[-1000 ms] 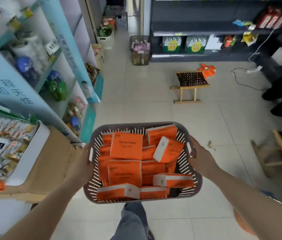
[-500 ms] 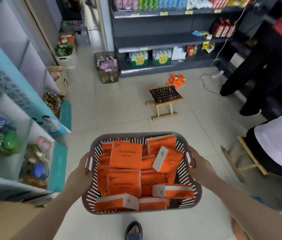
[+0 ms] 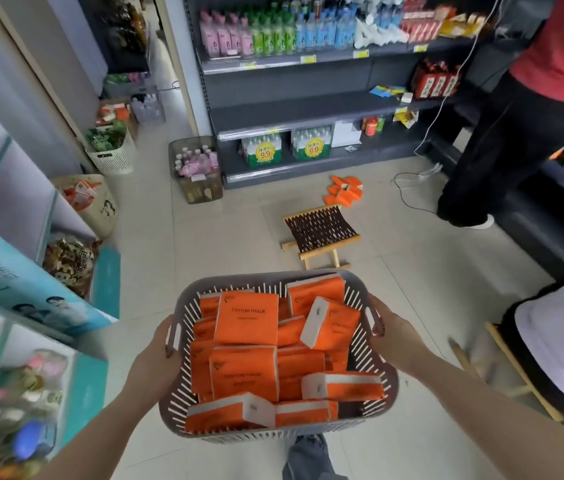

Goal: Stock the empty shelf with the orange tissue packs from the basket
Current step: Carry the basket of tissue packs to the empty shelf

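Grey slotted basket brims with orange tissue packs, white-ended, labelled COTTON TISSUE; left grip and right grip each clasp a side handle.

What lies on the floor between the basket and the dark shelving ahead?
In the head view: a folding wooden stool, then a pile of orange tissue packs.

Left of the basket, shelf goods are blurred; right of it, a wooden stool too; inside, lower tissue packs lie half hidden.
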